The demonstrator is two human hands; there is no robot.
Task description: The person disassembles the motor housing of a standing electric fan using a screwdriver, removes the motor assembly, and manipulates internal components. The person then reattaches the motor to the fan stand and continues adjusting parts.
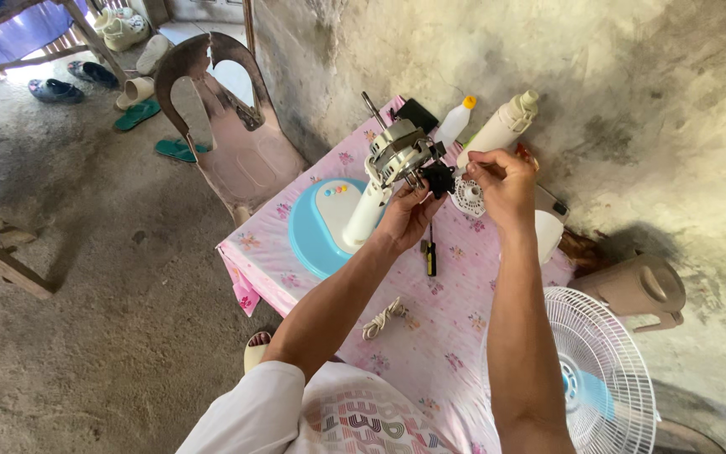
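Presently, one table fan in a stripped state: bare motor [398,150], silver windings and shaft exposed, seated atop a white neck [364,214] rising from the round blue base [308,244], the lot standing on a table [447,328] under pink flowered cloth. Left hand [409,214] cupped beneath the motor, fingers closed about a small black part [439,177] at its rear. Right hand [504,181] raised just beside, fingertips pinched on something too small to make out. Already removed, by the look of it: the white wire guard [602,378], leaning at the table's near right corner; the motor housing, not identifiable with certainty. A round white vented piece [469,197] lies beneath the right hand. Loose items on the cloth: screwdriver [430,252] with black and yellow handle, near the left wrist; coiled white cord [384,318], nearer the person. Two white bottles [485,126] against the wall. Judged midway: dismantling evident, motor work in hand, reassembly of guard and cover outstanding
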